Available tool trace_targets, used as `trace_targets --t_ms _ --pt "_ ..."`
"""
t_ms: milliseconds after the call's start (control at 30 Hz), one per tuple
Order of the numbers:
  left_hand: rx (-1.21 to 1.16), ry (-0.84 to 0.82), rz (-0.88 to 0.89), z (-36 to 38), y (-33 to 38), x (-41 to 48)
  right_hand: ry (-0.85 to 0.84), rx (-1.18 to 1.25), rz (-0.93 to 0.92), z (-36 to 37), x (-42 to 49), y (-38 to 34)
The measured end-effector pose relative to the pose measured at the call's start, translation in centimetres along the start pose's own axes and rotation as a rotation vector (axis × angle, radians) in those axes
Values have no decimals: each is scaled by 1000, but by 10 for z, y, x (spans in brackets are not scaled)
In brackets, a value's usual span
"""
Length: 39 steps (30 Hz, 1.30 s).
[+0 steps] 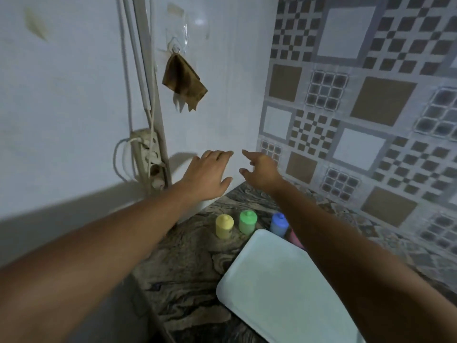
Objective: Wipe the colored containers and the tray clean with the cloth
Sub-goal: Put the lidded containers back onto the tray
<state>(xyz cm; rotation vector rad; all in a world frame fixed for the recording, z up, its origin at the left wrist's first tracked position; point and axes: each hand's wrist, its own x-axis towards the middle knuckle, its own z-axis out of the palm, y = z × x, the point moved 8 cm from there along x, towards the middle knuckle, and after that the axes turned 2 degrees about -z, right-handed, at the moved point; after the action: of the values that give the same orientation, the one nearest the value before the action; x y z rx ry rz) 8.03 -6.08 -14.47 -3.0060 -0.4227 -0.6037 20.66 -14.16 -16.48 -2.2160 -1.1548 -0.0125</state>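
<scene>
Two bare forearms and hands

The left hand [209, 173] and right hand [261, 173] are bare; both forearms run uncovered to the lower edge.

The containers are yellow [224, 226], green [247, 222], blue [279, 224] and pink [295, 238]. The tray [274, 288] is pale, the cloth [184, 81] brown. The counter [188, 258] has a marbled brown pattern.
</scene>
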Motion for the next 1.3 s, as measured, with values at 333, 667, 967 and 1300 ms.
trace_targets --t_ms 333,667,967,1300 --pt "-188 -408 -216 174 2 -30 -254 -100 228 112 -43 123" --pt "-312 -423 -203 238 -5 -59 -261 -11 219 169 -50 150" --pt "-370 -354 -256 248 -7 -59 -229 20 236 174 -51 156" --pt "-456 -260 -197 228 -1 -32 -71 108 262 136 -53 143"
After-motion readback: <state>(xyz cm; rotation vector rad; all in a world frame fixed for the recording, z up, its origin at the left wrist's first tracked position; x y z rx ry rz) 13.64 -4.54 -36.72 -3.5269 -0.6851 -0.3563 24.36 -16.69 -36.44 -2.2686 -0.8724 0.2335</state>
